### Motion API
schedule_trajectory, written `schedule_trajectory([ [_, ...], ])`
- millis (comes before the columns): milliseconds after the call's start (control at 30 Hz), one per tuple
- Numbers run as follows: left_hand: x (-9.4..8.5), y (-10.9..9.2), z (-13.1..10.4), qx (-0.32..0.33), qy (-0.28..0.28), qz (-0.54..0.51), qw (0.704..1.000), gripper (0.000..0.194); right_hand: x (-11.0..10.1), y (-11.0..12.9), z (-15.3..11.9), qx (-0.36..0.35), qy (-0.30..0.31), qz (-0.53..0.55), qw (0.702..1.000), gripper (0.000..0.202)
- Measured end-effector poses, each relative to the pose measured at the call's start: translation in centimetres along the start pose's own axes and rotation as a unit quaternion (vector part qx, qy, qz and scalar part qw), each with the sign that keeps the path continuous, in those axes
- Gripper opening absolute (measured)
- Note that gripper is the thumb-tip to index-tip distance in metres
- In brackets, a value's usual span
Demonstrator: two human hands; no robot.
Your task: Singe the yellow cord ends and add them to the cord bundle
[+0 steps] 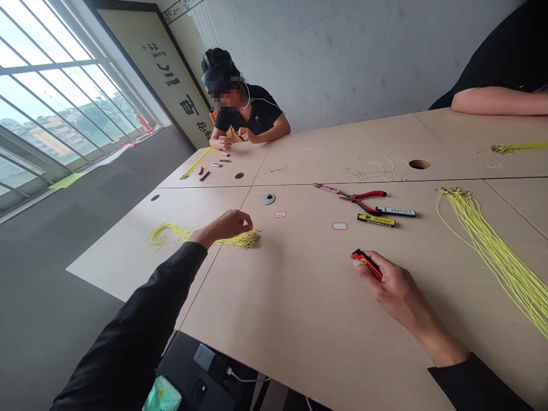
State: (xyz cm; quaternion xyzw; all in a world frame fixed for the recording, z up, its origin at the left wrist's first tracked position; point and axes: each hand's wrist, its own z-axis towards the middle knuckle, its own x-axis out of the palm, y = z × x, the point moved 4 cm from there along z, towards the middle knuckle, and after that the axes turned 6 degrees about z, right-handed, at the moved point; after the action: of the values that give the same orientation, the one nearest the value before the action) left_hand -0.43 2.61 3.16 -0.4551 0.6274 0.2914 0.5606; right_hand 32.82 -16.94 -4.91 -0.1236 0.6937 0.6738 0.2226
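My left hand (226, 224) is just over the end of a bundle of yellow cords (246, 238) with small metal fittings. Its fingers are curled together; whatever they hold, if anything, is hidden. In my right hand (396, 285) is a red and black lighter (368, 264), gripped between thumb and fingers above the table (295, 319). Beyond that hand lie a yellow lighter (375, 220), a black and white lighter (396, 212) and red-handled pliers (363, 198). A larger bundle of yellow cords (483, 228) stretches along the right side.
A pink-handled tool (329, 189) touches the pliers' area. Nearby are a round grey disc (268, 198) and red-edged labels (339, 226). Table holes (419, 164) and thread scraps (372, 171) lie farther back. A co-worker (248, 114) sits across; another person's arm (496, 101) rests at right.
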Motion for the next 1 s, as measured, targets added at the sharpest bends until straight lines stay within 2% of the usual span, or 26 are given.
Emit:
schedule_trajectory([
  [267,0.0,0.7,-1.5,-0.048,-0.086,-0.040,0.994,0.019,0.2,0.1,0.0,0.008,0.014,0.013,1.000,0.038],
  [433,0.0,0.6,-2.1,-0.060,-0.113,-0.077,0.989,0.018,0.0,0.3,0.0,0.008,0.010,0.011,1.000,0.038],
  [700,0.4,1.8,-2.1,-0.119,-0.137,-0.093,0.979,0.023,0.0,0.1,0.0,0.023,0.007,0.015,1.000,0.041],
  [1000,1.1,1.4,-1.7,-0.112,-0.122,-0.070,0.984,0.026,0.1,-0.2,0.1,0.026,0.009,0.010,1.000,0.042],
])
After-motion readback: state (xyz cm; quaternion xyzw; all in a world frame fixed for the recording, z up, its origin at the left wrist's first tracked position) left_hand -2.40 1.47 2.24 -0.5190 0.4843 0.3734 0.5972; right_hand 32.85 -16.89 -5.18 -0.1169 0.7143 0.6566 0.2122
